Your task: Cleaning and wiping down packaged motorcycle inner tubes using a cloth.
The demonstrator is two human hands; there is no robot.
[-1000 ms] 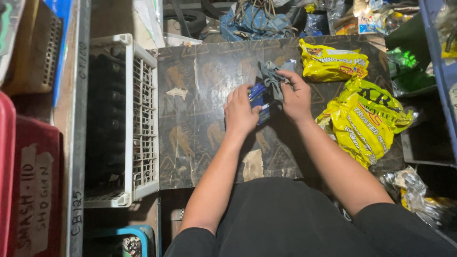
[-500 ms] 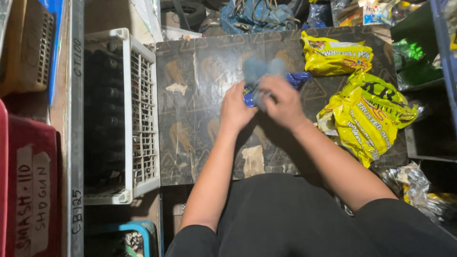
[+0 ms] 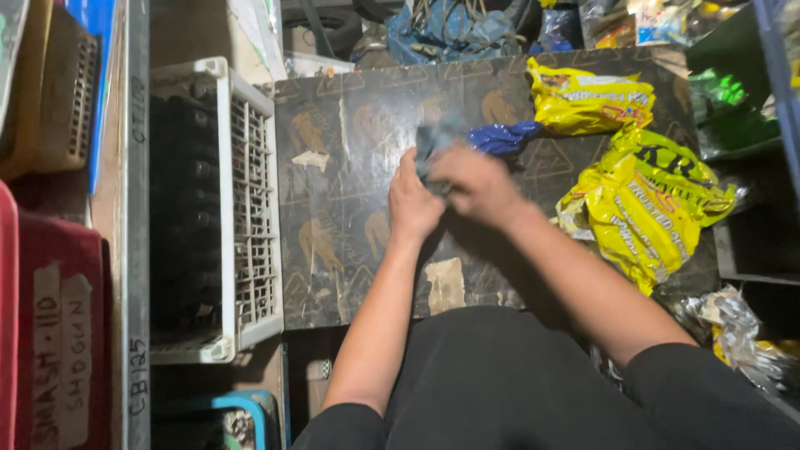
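Note:
Over the dark patterned board (image 3: 350, 158), my left hand (image 3: 414, 202) and my right hand (image 3: 477, 185) are pressed together around a small grey-blue cloth-like item (image 3: 435, 142). It is blurred by motion and mostly hidden by my fingers. A blue wrapper (image 3: 504, 137) lies on the board just right of my hands, touching a yellow bag (image 3: 590, 98). A bigger yellow bag (image 3: 646, 204) lies to the right of my right forearm.
A white plastic crate (image 3: 225, 208) with dark contents stands left of the board. Red boxes (image 3: 50, 333) and a metal rail sit at far left. Blue fabric and clutter (image 3: 450, 29) lie behind the board. Crumpled silver wrappers (image 3: 733, 329) rest at lower right.
Both hands have shifted slightly left on the board with the grey-blue item. The blue wrapper that was in my hands a second ago now lies on the board to their right.

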